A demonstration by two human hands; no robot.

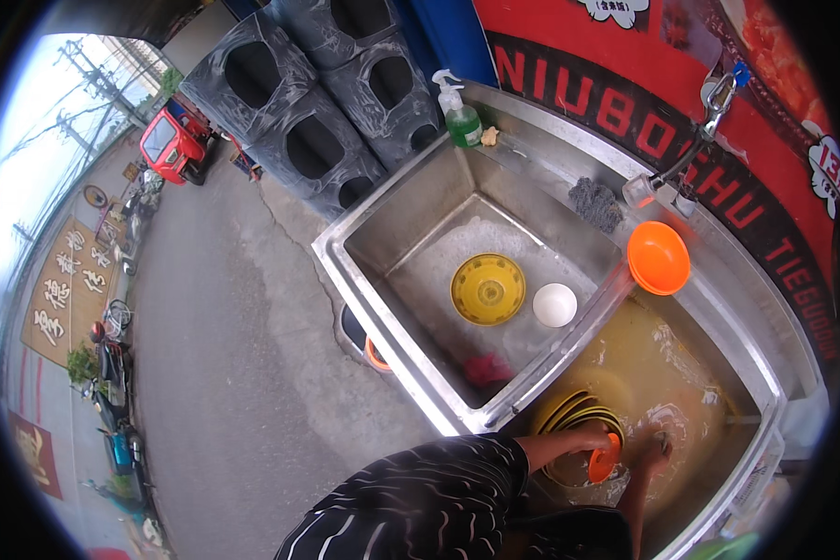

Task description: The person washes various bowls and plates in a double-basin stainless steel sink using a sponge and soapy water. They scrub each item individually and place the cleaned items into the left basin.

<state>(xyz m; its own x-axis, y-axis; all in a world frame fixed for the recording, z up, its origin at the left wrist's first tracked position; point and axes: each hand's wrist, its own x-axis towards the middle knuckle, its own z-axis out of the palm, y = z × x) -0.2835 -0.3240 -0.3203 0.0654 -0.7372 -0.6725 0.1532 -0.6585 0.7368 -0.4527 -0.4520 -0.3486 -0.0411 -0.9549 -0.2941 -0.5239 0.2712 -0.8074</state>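
Note:
My left hand [591, 437] grips an orange bowl [605, 458] at the near side of the right sink basin, which is full of murky water. Yellow bowls [575, 414] stand stacked on edge against that hand. Just to its right, my right hand [654, 455] is at the water's surface; its fingertips are partly hidden, and what they hold is unclear. A yellow patterned bowl [488, 289] and a small white bowl [554, 305] sit in the left basin. Orange bowls [659, 258] rest, nested, at the back end of the divider.
Behind the basins are a faucet [647, 189], a dark scouring pad [595, 204] and a green spray bottle [463, 124]. A pink cloth [488, 369] lies in the left basin. Wrapped grey containers [301, 133] stand beyond the sink. A red three-wheeler [171, 145] stands along the street.

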